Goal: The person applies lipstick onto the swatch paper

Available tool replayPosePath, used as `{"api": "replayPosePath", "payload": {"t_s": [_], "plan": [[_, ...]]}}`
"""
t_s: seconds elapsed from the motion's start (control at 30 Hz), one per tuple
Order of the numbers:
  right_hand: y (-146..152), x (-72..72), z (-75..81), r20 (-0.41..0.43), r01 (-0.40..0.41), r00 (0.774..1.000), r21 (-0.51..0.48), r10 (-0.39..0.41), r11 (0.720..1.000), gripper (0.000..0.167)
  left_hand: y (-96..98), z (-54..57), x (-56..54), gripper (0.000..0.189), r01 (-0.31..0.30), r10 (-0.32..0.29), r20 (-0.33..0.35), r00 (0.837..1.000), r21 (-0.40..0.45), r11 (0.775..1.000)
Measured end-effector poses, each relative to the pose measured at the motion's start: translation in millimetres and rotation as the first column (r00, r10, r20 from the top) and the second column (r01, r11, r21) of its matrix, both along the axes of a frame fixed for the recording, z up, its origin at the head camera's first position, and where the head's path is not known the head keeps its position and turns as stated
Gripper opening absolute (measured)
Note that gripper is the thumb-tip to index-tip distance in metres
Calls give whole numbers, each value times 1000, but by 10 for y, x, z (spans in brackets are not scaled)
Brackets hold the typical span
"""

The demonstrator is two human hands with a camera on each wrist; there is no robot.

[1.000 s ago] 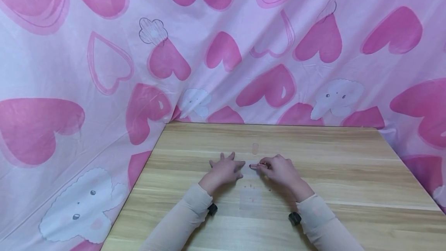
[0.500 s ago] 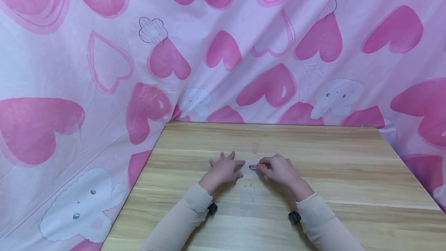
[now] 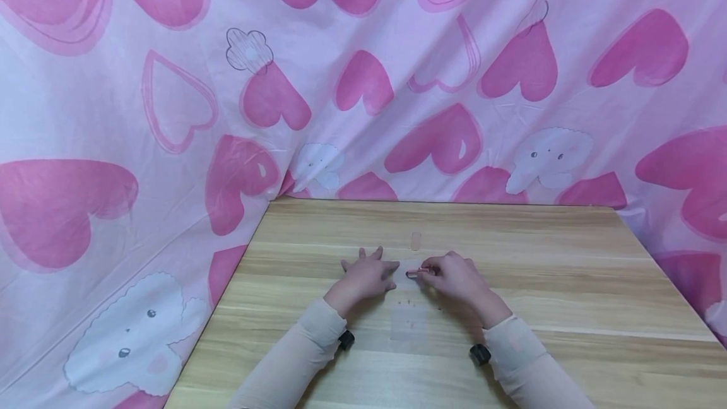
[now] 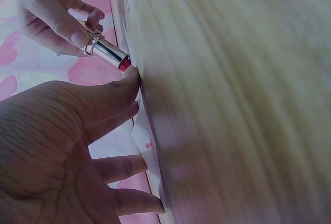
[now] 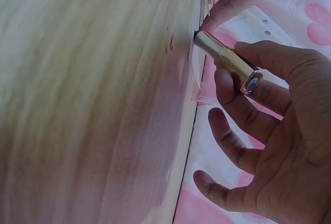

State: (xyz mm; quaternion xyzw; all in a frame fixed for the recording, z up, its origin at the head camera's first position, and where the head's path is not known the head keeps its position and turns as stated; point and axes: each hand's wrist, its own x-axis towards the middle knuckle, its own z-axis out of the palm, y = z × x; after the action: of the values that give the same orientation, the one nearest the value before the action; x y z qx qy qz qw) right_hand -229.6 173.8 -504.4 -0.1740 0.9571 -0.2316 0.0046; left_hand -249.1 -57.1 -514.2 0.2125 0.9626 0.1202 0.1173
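Observation:
My left hand [image 3: 368, 276] lies flat on the wooden table [image 3: 568, 270], fingers spread, its thumb [image 4: 116, 92] pressing the edge of a thin clear sheet [image 3: 407, 327]. My right hand [image 3: 454, 278] pinches a metallic lipstick tube [image 3: 419, 271] between thumb and fingers. The red tip of the lipstick [image 4: 106, 52] points left and touches the sheet right beside the left thumb. In the right wrist view the lipstick [image 5: 227, 58] lies across my right fingers [image 5: 243, 115]. Small red marks [image 5: 169, 43] dot the sheet.
A small clear cap [image 3: 416, 242] stands on the table just beyond the hands. Pink cloth printed with hearts [image 3: 443, 137] hangs behind the table and drapes down both sides. Black wrist cameras [image 3: 480, 354] sit on both beige sleeves.
The right hand has lowered the lipstick tip slightly onto the sheet. The left hand has not moved.

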Motion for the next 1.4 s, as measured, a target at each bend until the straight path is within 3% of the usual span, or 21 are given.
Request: {"api": "replayPosePath", "payload": {"t_s": [0.67,1.4], "plan": [[15,5,-21,-31,-23,999,20,24,1000,12,7,-23,-19,50,-16,16,0,1000,4,1000],[7,50,35,17,-34,999,15,34,999,9,16,2,-10,50,-18,18,7,1000,3,1000]]}}
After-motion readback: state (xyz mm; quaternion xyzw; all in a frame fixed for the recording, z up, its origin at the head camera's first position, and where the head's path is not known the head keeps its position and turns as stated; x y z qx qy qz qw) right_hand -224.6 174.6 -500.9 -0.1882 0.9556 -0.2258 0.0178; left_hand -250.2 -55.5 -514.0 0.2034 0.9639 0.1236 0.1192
